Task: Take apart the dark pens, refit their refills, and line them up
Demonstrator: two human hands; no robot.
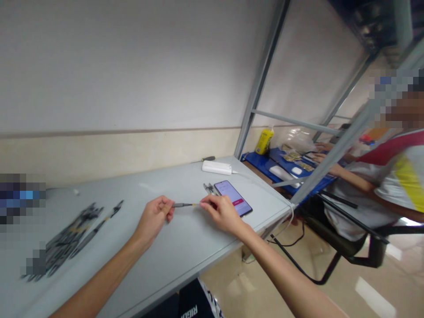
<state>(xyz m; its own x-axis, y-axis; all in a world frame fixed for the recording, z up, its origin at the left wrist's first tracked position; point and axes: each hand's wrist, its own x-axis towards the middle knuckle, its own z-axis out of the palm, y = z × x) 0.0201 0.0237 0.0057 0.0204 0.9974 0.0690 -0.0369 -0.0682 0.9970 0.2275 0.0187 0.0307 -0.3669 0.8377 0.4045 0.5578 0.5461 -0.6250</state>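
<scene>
thin grey pen (183,205) between left hand (155,217) and right hand (221,212)

Grey pen (183,205) with a yellowish tip, pinched between the left hand (153,218) and the right hand (222,213). Pale grey table (185,247) underneath. At three o'clock of the right hand, a phone (232,197) glowing lilac-white with a magenta bar. At twelve o'clock, a white power bank (217,167). Over at nine o'clock, a black pile of pens (68,240) with tan bands. Far at two o'clock, a yellow bottle (264,141) on a blue mat (261,162).
</scene>
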